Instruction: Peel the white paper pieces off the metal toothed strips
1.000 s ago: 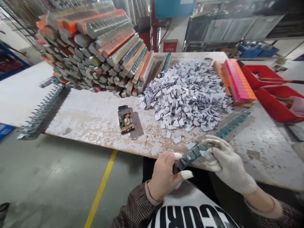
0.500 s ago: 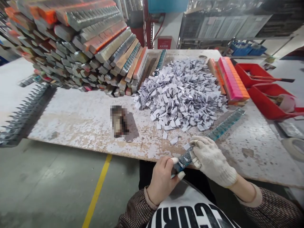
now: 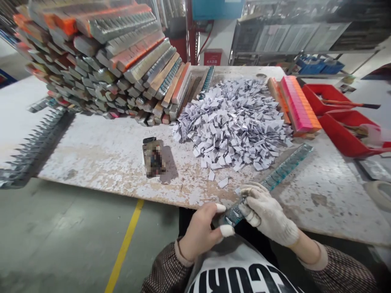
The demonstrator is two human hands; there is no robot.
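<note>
Clasping a slim, glossy teal bar (image 3: 284, 169), the left hand (image 3: 200, 230) and knit-gloved right hand (image 3: 267, 211) sit close.

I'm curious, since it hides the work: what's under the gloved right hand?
A segmented teal strip runs beneath the right hand, showing on both sides. The stretch the hand covers can't be seen.

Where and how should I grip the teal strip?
Probably pinch the teal strip across its far end, from the right: it's long and slim, the white pile lies left, and the left hand and gloved right hand are at its nearer part.
</note>
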